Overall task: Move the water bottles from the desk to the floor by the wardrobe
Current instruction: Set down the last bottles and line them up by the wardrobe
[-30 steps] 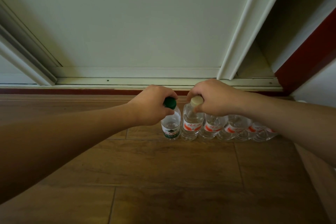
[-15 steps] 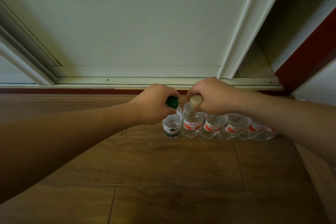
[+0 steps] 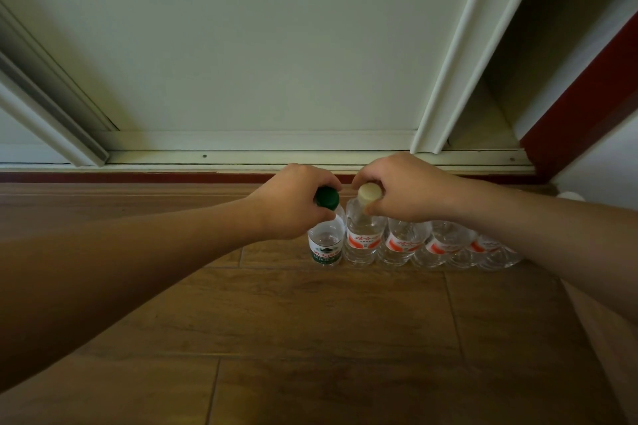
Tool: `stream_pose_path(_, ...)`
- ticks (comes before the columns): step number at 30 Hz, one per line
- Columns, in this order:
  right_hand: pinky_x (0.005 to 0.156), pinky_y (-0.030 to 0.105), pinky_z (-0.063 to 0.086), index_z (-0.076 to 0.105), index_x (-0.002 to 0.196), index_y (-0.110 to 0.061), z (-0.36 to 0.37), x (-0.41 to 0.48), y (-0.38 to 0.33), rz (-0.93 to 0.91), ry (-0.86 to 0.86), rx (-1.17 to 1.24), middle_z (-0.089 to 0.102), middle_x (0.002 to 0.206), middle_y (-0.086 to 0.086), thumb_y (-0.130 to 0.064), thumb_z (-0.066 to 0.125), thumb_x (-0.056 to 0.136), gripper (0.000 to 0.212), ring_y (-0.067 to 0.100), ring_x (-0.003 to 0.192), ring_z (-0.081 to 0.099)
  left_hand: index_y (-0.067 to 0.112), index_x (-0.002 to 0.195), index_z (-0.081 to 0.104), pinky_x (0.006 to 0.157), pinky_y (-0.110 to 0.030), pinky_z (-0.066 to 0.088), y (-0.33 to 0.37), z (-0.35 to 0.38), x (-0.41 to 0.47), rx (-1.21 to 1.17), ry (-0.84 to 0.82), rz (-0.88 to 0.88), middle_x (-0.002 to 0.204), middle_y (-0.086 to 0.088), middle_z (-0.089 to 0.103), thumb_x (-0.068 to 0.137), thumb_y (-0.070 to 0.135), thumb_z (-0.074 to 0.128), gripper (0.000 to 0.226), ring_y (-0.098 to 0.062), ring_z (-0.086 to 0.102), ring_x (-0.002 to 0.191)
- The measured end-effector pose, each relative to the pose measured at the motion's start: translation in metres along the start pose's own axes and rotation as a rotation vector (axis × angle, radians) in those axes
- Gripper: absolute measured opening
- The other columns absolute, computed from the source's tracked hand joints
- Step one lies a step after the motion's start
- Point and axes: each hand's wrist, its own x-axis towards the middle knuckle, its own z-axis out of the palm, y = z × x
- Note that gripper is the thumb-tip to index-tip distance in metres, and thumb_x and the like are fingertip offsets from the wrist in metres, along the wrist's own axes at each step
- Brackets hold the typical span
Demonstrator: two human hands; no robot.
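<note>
— Has anything moved in the last second?
— Barely. The left hand (image 3: pixel 293 203) is curled over the green cap (image 3: pixel 327 198) of the green-labelled water bottle (image 3: pixel 326 247), just as it was. The right hand (image 3: pixel 411 188) pinches the cream cap (image 3: pixel 369 192) of the red-labelled water bottle (image 3: pixel 364 240), at the green one's 3 o'clock. Both stand upright in the same spots on the wooden floor (image 3: pixel 310 338).
— So they're down?
— It looks so to me. The two touch side by side, and the row of red-labelled bottles (image 3: pixel 445 245) runs on toward 3 o'clock, partly behind the right forearm (image 3: pixel 552 235). The wardrobe's sliding door (image 3: pixel 276 45) is at 12 o'clock from the row, with its bottom track (image 3: pixel 276 157) near.
— What's left, then?
— Letting go, I'd judge. Neither grip has loosened. Since nothing shifted, the pair seems settled. The one risk I see is knocking a neighbour as the hands lift. I can't tell from here whether more bottles wait on the desk.
</note>
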Motion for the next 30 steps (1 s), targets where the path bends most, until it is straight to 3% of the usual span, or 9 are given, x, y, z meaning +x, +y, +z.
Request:
stream_pose_path(6,0.081,0.027,0.049,0.066,0.121,-0.028,0.0001,-0.0026,-0.0002,0.001,0.012,0.029,0.067,0.114,-0.009,-0.027,0.072,0.081,0.04,0.009,0.097,0.058,0.023,0.124,0.063,0.089,-0.028,0.052,-0.0015,0.0008,-0.0023,-0.005,0.009,0.009,0.114,0.005,0.066,0.083,0.025,0.076,0.043,-0.008,0.058,0.097)
stream_pose_path(16,0.083,0.034,0.053,0.065,0.123,-0.029,0.0015,-0.0022,0.0001,0.007,0.012,0.038,0.067,0.113,-0.009,-0.029,0.072,0.082,0.041,0.01,0.097,0.06,0.021,0.128,0.061,0.088,-0.024,0.05,-0.001,0.0015,-0.0016,-0.007,0.015,0.015,0.117,0.004,0.065,0.085,0.023,0.075,0.045,-0.007,0.057,0.096)
stream_pose_path(30,0.081,0.032,0.054,0.066,0.12,-0.027,-0.0025,-0.0061,-0.0001,-0.01,0.016,0.083,0.067,0.105,-0.012,-0.027,0.073,0.081,0.04,0.006,0.091,0.06,0.024,0.131,0.058,0.087,-0.019,0.045,-0.0017,0.0036,-0.002,0.027,0.023,0.03,0.123,0.007,0.064,0.081,0.022,0.077,0.053,-0.002,0.053,0.098)
